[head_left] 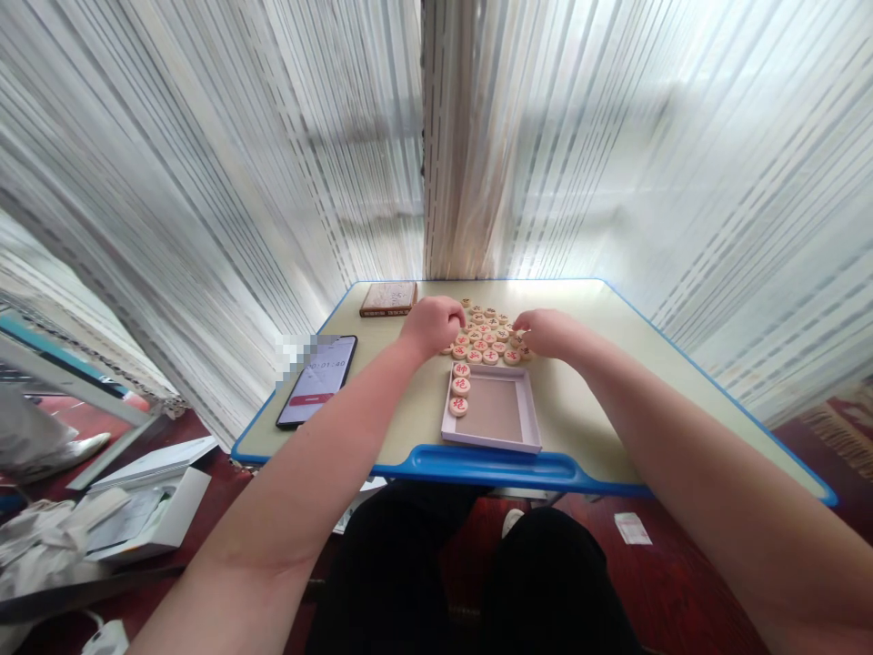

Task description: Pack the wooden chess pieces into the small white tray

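Observation:
Several round wooden Chinese chess pieces point(484, 328), marked with red or dark characters, lie face up in a loose cluster on the table. My left hand point(432, 325) is at the cluster's left edge, its fingers curled in; whatever they may hold is hidden. At the right edge is my right hand point(549, 333), fingertips bent together beside the outer pieces, and what is between them cannot be made out. Nearer to me, a shallow pale box tray point(534, 418) holds three red-marked Chinese chess pieces point(461, 386) in a column along its left wall.
A closed decorated box point(388, 298) sits at the table's back left. Towards the front left lies a phone point(319, 377) showing a timer. The pale tabletop point(614, 364) has a blue rim and a front groove point(497, 462). Striped curtains point(382, 136) hang behind.

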Demonstrator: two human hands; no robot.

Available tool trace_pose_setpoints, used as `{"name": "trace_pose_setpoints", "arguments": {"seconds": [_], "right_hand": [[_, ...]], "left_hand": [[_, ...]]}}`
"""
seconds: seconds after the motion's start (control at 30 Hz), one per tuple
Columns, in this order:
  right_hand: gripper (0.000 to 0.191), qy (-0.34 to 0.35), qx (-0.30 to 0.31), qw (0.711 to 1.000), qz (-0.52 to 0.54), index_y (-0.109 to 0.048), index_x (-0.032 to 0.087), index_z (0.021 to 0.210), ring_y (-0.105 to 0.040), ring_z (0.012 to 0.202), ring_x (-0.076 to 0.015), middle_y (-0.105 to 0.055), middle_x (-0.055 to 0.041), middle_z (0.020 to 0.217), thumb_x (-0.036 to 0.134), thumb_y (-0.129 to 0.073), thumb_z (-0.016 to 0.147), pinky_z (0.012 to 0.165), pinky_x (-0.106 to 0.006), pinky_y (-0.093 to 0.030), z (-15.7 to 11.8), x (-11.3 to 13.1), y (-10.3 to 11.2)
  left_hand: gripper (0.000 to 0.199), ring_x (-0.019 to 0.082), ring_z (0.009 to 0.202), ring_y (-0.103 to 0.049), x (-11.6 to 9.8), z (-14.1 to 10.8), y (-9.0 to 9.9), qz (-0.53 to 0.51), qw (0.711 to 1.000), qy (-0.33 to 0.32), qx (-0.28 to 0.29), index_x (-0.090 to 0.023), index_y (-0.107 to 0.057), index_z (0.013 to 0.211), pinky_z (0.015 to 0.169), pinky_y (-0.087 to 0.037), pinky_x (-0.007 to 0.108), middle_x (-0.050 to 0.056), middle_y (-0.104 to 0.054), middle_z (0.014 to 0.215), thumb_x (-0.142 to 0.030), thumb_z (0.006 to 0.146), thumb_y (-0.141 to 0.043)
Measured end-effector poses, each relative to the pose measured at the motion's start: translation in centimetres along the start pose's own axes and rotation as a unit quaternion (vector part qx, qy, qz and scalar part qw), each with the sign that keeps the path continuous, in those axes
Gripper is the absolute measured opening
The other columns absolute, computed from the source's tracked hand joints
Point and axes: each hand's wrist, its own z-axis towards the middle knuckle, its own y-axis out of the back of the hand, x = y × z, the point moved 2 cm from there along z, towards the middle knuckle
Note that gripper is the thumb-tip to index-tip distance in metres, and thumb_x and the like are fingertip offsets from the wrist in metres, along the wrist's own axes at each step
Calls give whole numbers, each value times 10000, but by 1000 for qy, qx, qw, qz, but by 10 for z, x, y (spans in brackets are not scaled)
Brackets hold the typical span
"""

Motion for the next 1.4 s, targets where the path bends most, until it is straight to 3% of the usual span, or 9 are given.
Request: {"name": "trace_pose_setpoints", "arguments": {"seconds": [0.13,0.2,0.3,0.4,0.47,0.77,0.97,1.23,1.4], "right_hand": [[476,48,-12,998,46,-660,224,1161,-652,864,-215,-689,-74,1097,62,-513,738,684,-307,-519,-7,-6,5],[457,69,-51,994,68,-667,265,1146,-632,942,-212,-662,-47,1163,85,-491,764,762,-322,-514,-13,-7,-1],[384,180,-185,951,170,-746,232,925,-604,989,-198,-691,-28,1095,61,-440,766,906,-345,-472,-21,-8,-16],[390,189,-303,913,196,-755,232,729,-547,1043,-234,-735,-25,895,32,-420,732,975,-410,-416,-20,-17,-29],[425,156,-356,890,239,-761,238,812,-538,1021,-224,-737,-22,922,55,-379,773,969,-406,-415,-17,-22,-32],[380,245,-189,932,190,-751,228,787,-554,1010,-215,-743,-17,973,308,-391,881,992,-396,-361,-9,-7,-43],[347,193,-198,949,151,-748,216,767,-531,1002,-238,-744,-35,919,331,-435,861,958,-390,-380,-7,-11,-45],[243,175,-233,935,203,-755,221,796,-535,998,-235,-745,-36,920,259,-515,796,934,-356,-410,-5,-11,-51],[246,176,-225,935,209,-754,236,765,-538,993,-229,-746,-11,942,214,-510,766,957,-364,-403,-6,-12,-54]], "left_hand": [[292,128,621,-585,-8,1,5,-153,971,178,55,-144,-693,749,592,-471,253,35,-691,748,-34,664,-436],[304,129,624,-575,-7,-1,4,-162,969,188,-2,-138,-690,796,595,-471,256,40,-677,741,-35,681,-427],[281,149,736,-594,1,-10,-3,-112,979,122,-117,-145,-683,787,738,-499,294,48,-666,786,-66,739,-418],[284,176,890,-595,5,-20,-15,-39,994,12,-100,-160,-688,756,878,-478,322,62,-670,885,-40,732,-432],[325,182,917,-594,6,-24,-19,-20,995,-3,-96,-164,-700,783,898,-477,323,65,-674,894,-20,733,-412],[463,194,1062,-597,15,-27,-23,19,996,82,10,-162,-730,977,960,-455,289,68,-698,1080,27,661,-449],[526,173,1078,-602,16,-27,-24,-7,993,115,9,-161,-721,1015,960,-454,267,57,-691,1126,62,655,-409],[528,168,1054,-617,16,-28,-24,-17,991,136,3,-165,-728,998,970,-452,267,57,-699,1107,85,647,-423],[482,172,1026,-628,22,-29,-29,-4,989,141,44,-158,-721,1016,943,-466,288,65,-710,1083,38,671,-448]]}}
